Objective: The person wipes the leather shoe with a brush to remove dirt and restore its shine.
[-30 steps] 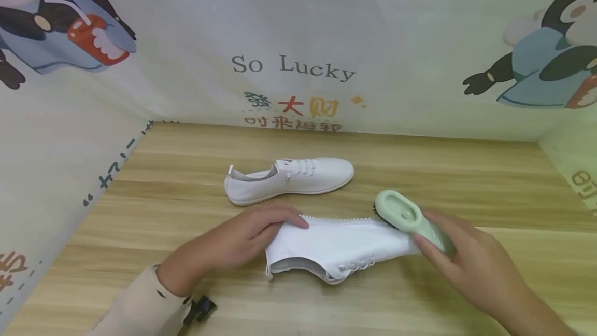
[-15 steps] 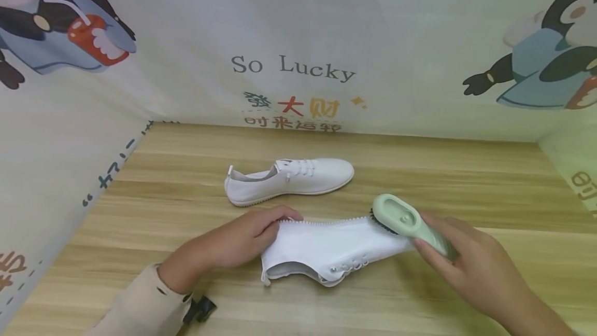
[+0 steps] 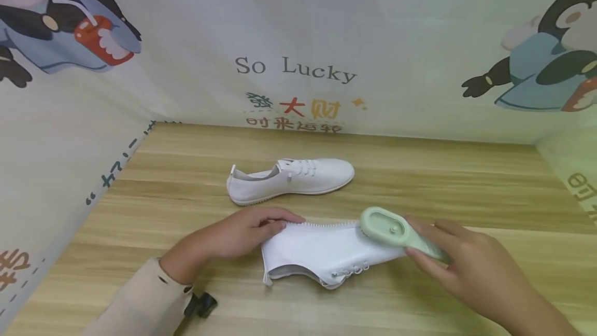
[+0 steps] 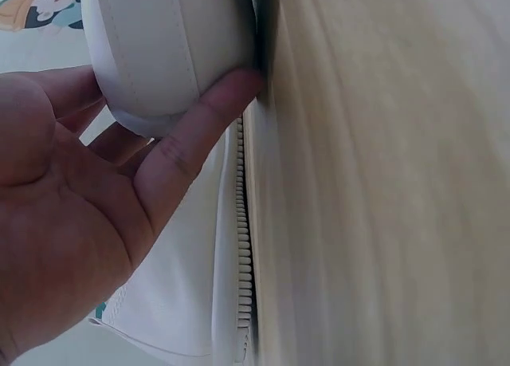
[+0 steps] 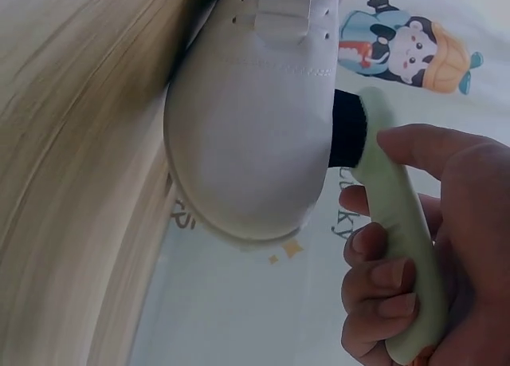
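A white lace-up shoe [image 3: 312, 248] lies tipped on its side in the head view, its opening and laces facing the person. My left hand [image 3: 242, 235] grips its heel end, with fingers and thumb around the heel [image 4: 171, 55] in the left wrist view. My right hand [image 3: 480, 268] holds a pale green brush [image 3: 384, 227] by its handle, fingers curled round it. Dark bristles [image 5: 348, 129] meet the side of the shoe near the toe [image 5: 247, 143] in the right wrist view. In the head view the brush head covers those bristles.
The matching white shoe [image 3: 289, 180] stands upright behind the first one, toe to the right. A small black object [image 3: 201, 305] sits by the left sleeve [image 3: 140, 299]. A printed cloth [image 3: 298, 25] rises behind the wooden tabletop [image 3: 443, 170].
The brush has moved left and slightly toward the person along the shoe's side. The gripped shoe has shifted a little left, with the left hand still at its heel.
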`<state>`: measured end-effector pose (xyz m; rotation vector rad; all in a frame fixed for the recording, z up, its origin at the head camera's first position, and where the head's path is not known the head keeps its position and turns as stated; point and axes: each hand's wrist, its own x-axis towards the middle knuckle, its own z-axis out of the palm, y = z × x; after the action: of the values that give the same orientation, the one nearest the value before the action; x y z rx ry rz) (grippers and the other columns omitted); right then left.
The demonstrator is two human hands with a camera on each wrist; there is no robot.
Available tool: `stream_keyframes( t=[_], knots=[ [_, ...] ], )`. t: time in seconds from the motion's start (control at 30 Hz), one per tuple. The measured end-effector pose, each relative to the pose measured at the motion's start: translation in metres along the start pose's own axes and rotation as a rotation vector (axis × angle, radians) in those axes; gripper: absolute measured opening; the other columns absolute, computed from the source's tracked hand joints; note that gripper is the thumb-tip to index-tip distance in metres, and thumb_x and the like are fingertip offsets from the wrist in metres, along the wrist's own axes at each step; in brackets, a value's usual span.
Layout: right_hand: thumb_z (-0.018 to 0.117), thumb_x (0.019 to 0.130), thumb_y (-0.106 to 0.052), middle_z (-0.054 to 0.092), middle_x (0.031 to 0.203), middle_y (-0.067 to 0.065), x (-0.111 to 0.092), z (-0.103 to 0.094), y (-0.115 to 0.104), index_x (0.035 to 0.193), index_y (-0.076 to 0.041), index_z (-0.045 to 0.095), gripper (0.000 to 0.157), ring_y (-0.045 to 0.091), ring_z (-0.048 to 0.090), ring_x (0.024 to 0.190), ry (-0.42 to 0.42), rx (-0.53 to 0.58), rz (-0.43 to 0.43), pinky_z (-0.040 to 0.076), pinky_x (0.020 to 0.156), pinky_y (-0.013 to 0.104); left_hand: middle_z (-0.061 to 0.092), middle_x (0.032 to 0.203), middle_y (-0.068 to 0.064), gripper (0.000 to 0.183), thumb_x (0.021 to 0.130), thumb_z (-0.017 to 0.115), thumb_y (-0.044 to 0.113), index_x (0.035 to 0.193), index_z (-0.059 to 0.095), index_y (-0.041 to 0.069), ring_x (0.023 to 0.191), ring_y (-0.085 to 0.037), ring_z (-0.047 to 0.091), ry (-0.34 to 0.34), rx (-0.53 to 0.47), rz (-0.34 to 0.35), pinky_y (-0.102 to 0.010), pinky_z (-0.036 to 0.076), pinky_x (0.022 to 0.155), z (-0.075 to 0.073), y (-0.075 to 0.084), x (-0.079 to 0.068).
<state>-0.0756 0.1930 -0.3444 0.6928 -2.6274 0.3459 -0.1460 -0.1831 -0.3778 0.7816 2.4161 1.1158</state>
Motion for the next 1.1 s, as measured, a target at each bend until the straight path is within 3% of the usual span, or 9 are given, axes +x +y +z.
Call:
stream_keyframes(
  t=[0.13,0.37,0.57,0.63,0.93,1.1],
  knots=[
    [0.081,0.081,-0.040,0.068,0.085,-0.005,0.007,0.001,-0.007,0.122,-0.026,0.073,0.044,0.003,0.050,0.061,-0.030,-0.022,-0.027,0.043,0.052,0.028,0.065,0.135,0.003,0.033,0.105,0.049,0.015,0.131,0.066,0.024,0.119,-0.012,0.057,0.004,-0.003,0.009,-0.033,0.045,0.103,-0.002,-0.002,0.000],
    [0.077,0.084,-0.043,0.063,0.079,-0.007,0.017,0.006,-0.017,0.122,-0.026,0.072,0.042,0.001,0.044,0.058,-0.044,-0.045,-0.093,0.041,0.051,0.025,0.068,0.128,0.002,0.033,0.105,0.050,0.017,0.132,0.066,0.025,0.097,-0.011,0.059,0.001,0.002,-0.015,-0.028,0.047,0.091,-0.004,-0.003,0.002],
    [0.077,0.084,-0.043,0.069,0.085,-0.001,0.022,0.011,-0.025,0.123,-0.022,0.072,0.044,0.004,0.054,0.060,-0.048,-0.039,-0.123,0.048,0.054,0.029,0.068,0.127,0.002,0.032,0.105,0.050,0.018,0.131,0.067,0.026,0.094,-0.010,0.058,-0.006,-0.004,-0.013,-0.027,0.047,0.090,-0.003,-0.004,0.003],
    [0.076,0.085,-0.043,0.068,0.084,-0.003,0.023,0.013,-0.027,0.125,-0.024,0.071,0.045,0.002,0.050,0.058,-0.062,-0.027,-0.118,0.046,0.053,0.027,0.068,0.125,0.002,0.032,0.105,0.050,0.018,0.131,0.067,0.026,0.091,-0.009,0.058,-0.002,0.000,-0.009,-0.027,0.046,0.088,-0.003,-0.004,0.004],
    [0.074,0.086,-0.047,0.067,0.085,-0.004,0.029,0.026,-0.045,0.129,-0.028,0.068,0.047,0.003,0.055,0.058,-0.106,-0.033,-0.178,0.047,0.054,0.027,0.068,0.128,0.001,0.031,0.104,0.052,0.017,0.130,0.068,0.024,0.103,-0.012,0.059,-0.013,-0.013,0.025,-0.027,0.047,0.092,-0.001,-0.006,0.003],
    [0.072,0.088,-0.046,0.062,0.080,-0.006,0.039,0.032,-0.061,0.129,-0.026,0.068,0.046,0.000,0.043,0.055,-0.151,-0.026,-0.217,0.042,0.051,0.025,0.068,0.130,0.001,0.031,0.104,0.052,0.017,0.130,0.068,0.024,0.109,-0.011,0.060,-0.016,-0.017,0.036,-0.030,0.048,0.095,-0.002,-0.005,0.001]
  ],
)
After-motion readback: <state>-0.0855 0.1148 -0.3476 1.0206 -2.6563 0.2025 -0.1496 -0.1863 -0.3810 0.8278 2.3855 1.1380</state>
